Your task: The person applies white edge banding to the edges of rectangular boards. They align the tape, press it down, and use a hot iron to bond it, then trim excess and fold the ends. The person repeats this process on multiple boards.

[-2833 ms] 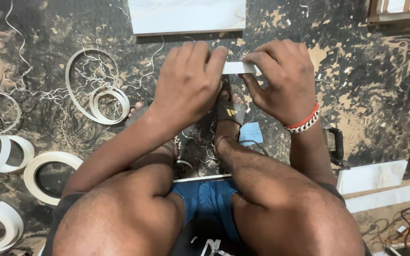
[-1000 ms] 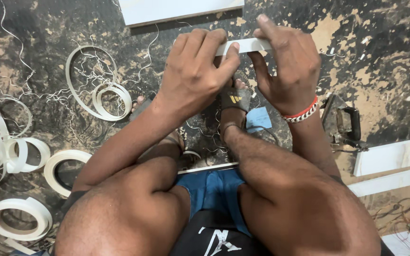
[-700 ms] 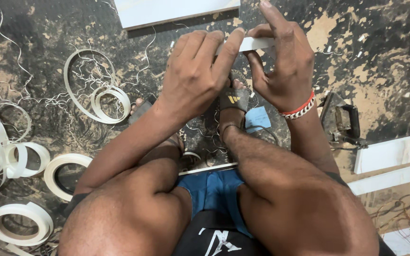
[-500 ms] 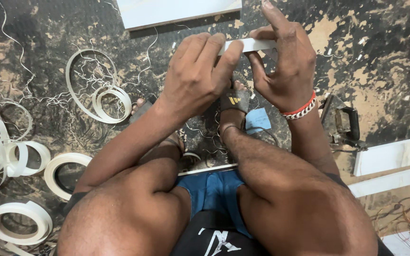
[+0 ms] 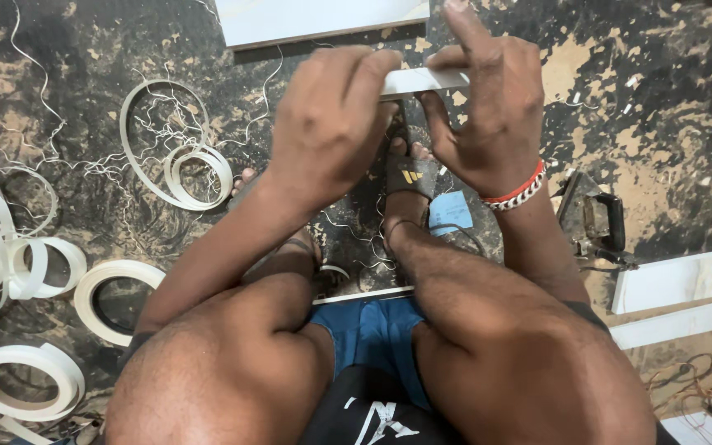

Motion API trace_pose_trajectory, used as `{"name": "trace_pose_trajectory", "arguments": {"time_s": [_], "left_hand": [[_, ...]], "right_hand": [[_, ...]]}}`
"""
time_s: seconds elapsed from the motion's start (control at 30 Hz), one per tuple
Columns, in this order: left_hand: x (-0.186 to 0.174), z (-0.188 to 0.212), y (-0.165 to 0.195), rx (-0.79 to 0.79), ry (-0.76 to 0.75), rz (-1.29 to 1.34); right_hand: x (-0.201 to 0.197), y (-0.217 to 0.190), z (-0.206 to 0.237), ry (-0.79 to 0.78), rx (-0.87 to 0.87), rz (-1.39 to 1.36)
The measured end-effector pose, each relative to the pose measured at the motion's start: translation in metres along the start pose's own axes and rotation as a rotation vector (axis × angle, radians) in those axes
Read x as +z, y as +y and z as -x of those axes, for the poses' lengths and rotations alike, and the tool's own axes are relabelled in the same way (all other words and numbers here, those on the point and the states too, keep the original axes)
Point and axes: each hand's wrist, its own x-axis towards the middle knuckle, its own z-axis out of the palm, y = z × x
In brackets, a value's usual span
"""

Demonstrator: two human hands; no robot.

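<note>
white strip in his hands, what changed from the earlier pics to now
Both hands carried the white strip up and away from the body; the left hand and right hand now sit higher in the head view. Neither let go. The white coils on the floor and the white board stayed put.

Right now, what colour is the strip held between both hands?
White: the strip, pinched by the left hand and right hand; head view.
</note>
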Motion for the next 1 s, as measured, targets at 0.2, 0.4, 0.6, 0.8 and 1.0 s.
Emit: {"name": "trace_pose_trajectory", "arguments": {"time_s": [0.2, 0.4, 0.6, 0.8, 1.0], "left_hand": [[-0.020, 0.007, 0.000, -0.046, -0.053, -0.048], [-0.018, 0.006, -0.002, 0.076, -0.063, -0.174], [-0.019, 0.010, -0.002, 0.089, -0.062, -0.173], [-0.016, 0.010, -0.003, 0.089, -0.044, -0.206], [-0.015, 0.013, -0.002, 0.113, -0.033, -0.192]], "right_hand": [[0.000, -0.002, 0.001, -0.009, 0.011, -0.001], [-0.003, -0.006, 0.002, -0.018, -0.022, 0.070], [0.003, -0.009, 0.005, 0.030, -0.058, 0.103], [-0.007, -0.010, -0.002, 0.000, -0.029, 0.034], [-0.010, 0.019, -0.044, -0.183, 0.027, -0.196]]}}
